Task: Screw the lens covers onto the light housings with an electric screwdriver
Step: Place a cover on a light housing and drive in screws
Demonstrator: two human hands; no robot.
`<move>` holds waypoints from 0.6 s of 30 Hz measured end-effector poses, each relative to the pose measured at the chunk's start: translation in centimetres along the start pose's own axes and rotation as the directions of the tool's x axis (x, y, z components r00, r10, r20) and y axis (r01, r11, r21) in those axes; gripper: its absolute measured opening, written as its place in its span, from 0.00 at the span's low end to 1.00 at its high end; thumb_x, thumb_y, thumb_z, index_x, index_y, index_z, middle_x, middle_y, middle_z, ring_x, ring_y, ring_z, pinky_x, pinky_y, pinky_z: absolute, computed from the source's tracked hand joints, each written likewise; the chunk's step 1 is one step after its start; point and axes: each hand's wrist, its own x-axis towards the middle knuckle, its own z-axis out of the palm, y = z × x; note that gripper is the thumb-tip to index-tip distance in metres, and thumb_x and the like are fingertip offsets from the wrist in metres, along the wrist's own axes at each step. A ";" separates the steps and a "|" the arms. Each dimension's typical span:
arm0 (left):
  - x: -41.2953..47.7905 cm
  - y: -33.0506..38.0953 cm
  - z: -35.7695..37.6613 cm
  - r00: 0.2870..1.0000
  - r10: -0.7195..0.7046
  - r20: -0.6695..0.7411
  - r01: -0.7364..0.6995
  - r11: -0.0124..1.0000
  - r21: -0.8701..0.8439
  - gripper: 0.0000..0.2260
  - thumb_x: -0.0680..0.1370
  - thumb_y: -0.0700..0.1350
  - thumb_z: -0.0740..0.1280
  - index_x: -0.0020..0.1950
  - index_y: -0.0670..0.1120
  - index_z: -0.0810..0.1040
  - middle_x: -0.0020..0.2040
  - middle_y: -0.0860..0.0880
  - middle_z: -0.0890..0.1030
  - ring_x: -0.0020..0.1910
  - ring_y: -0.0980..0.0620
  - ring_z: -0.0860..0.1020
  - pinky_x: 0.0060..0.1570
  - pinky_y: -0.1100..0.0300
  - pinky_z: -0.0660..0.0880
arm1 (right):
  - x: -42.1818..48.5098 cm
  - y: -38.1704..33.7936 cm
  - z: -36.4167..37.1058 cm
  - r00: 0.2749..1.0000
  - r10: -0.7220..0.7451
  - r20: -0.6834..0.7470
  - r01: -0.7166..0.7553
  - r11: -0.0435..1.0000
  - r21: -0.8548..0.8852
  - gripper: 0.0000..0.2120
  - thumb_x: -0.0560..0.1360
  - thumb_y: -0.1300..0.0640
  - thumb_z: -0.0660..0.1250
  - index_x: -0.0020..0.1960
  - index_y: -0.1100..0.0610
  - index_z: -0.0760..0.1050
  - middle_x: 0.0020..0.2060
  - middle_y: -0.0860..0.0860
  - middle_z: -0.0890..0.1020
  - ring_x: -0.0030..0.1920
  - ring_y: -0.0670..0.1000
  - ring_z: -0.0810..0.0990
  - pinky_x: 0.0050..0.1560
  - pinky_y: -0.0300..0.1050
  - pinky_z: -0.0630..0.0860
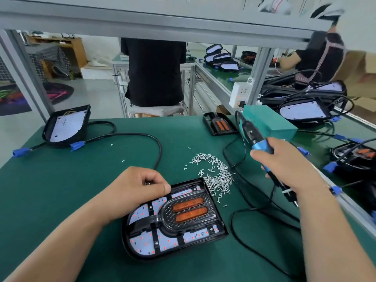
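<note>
Teal box (268, 124) near white power strip (239, 93), on green table (61, 190)

Bright, even, diffuse light fills the scene. The green counter (61, 190) shows only faint, soft shadows close under the things on it. Small highlights glint on the clear lens cover (189, 212). Wide-angle distortion bows the overhead shelf beam (162, 23) and the counter's right edge. The far right corner is smeared by blur, while the near centre is sharp.
</note>
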 end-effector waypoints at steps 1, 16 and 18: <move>0.0 0.0 0.0 1.000 0.000 0.000 0.000 1.000 0.000 0.17 0.66 0.63 0.75 0.43 0.51 0.88 0.40 0.51 0.87 0.37 0.60 0.81 0.40 0.68 0.75 | 0.1 0.1 0.2 1.000 -0.006 0.015 0.008 0.995 -0.096 0.15 0.73 0.39 0.66 0.47 0.51 0.76 0.38 0.51 0.83 0.36 0.54 0.85 0.43 0.56 0.82; 0.2 -0.7 -0.4 0.999 -0.043 0.009 0.043 0.999 0.027 0.24 0.70 0.68 0.74 0.44 0.46 0.86 0.37 0.47 0.79 0.37 0.52 0.73 0.42 0.54 0.69 | 0.6 0.8 1.3 0.995 0.080 0.057 -0.034 0.826 -0.562 0.31 0.76 0.33 0.71 0.67 0.54 0.72 0.57 0.52 0.81 0.52 0.55 0.78 0.55 0.55 0.80; 0.2 -0.8 -0.4 0.999 -0.035 0.018 0.035 0.999 0.007 0.27 0.72 0.68 0.73 0.41 0.43 0.83 0.35 0.46 0.76 0.36 0.51 0.70 0.41 0.53 0.67 | 0.7 1.0 1.4 0.994 0.089 0.057 -0.042 0.827 -0.561 0.32 0.76 0.32 0.70 0.70 0.54 0.72 0.59 0.52 0.81 0.54 0.55 0.78 0.56 0.54 0.79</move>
